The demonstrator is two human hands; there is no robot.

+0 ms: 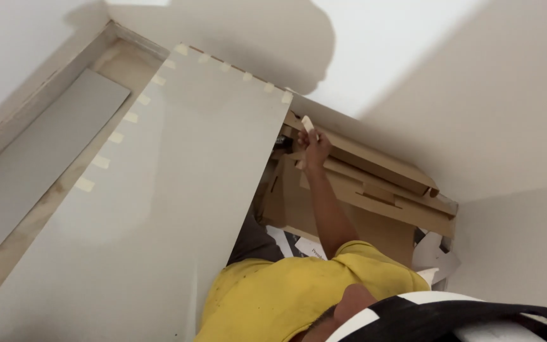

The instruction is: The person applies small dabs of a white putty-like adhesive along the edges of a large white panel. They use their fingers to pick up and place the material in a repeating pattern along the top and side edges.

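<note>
My right hand (pixel 312 149) reaches forward on an outstretched arm and is closed on a small pale wedge (pixel 308 123). It holds the wedge just past the far right corner of a large grey tile (pixel 178 209) lying on the floor. Several pale wedges (pixel 100 161) stick out along the tile's left and far edges. The hand is over flattened brown cardboard (pixel 375 183) beside the tile. My yellow shirt (pixel 273 297) fills the bottom of the view. My left hand is out of sight.
A narrower grey tile strip (pixel 39 145) lies left of the big tile, with a bare mortar band (pixel 64 183) between them. White walls close in at the left, back and right. Papers (pixel 435 256) lie near the cardboard.
</note>
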